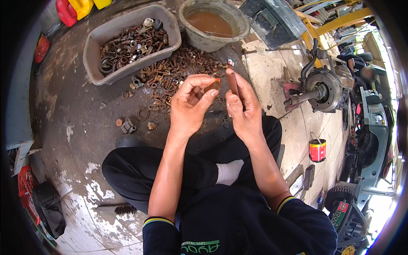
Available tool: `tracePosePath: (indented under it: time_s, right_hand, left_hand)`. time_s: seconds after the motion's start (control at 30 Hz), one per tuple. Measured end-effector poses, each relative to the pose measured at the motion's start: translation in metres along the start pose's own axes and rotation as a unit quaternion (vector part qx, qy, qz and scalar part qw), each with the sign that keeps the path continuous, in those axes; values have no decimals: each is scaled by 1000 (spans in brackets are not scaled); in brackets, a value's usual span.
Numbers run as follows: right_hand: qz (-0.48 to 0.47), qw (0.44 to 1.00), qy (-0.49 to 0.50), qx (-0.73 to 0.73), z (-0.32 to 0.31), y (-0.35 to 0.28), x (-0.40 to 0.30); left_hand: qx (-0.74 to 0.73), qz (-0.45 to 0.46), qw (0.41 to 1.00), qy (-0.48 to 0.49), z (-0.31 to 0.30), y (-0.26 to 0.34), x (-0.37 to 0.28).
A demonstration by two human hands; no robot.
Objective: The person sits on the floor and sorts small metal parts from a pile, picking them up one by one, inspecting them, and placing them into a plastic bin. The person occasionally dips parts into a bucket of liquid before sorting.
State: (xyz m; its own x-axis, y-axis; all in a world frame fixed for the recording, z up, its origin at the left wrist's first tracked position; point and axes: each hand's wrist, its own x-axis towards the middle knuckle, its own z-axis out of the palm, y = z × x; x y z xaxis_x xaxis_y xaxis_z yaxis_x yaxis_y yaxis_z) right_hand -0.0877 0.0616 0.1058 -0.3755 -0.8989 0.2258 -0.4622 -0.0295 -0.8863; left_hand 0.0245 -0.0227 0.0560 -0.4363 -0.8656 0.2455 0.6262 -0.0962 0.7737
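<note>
My left hand (188, 106) pinches a small brown, round-ended metal piece (213, 86) between thumb and fingertips; a bright orange-red spot shows at its upper edge. A narrow rust-brown bar (233, 83) is gripped upright in my right hand (248, 110), its lower end hidden in the fingers. The two held things are close together but apart. Beyond my hands, rusty bolts, nuts and rings (188, 62) lie heaped on the floor. A grey plastic tub (91, 60), behind to the left, is filled with more of this rusty hardware.
A bucket of brown water (208, 24) stands beside the tub. Nearer me lie a metal ring (142, 114), a small metal fitting (128, 126) and a brush (125, 209). A wheel hub assembly (322, 91), a red can (317, 149) and a distant person are to the right.
</note>
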Motion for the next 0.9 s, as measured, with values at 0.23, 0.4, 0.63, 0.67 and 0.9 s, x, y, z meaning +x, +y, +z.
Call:
tracePosePath:
  time_s: [0.23, 0.4, 0.63, 0.67, 0.9]
  right_hand:
    - [61, 995, -26, 71, 2, -5, -1]
    - [72, 994, -32, 69, 0, -6, 0]
    - [43, 999, -12, -5, 11, 4, 5]
    - [51, 999, -4, -7, 14, 6, 6]
    - [114, 993, 0, -13, 23, 18, 17]
  left_hand:
    - [14, -36, 999, 4, -3, -5, -1]
    - [30, -53, 998, 22, -3, -6, -1]
    - [76, -17, 996, 39, 5, -20, -5]
    - [92, -17, 994, 49, 4, -21, -5]
    - [197, -8, 977, 83, 4, -29, -4]
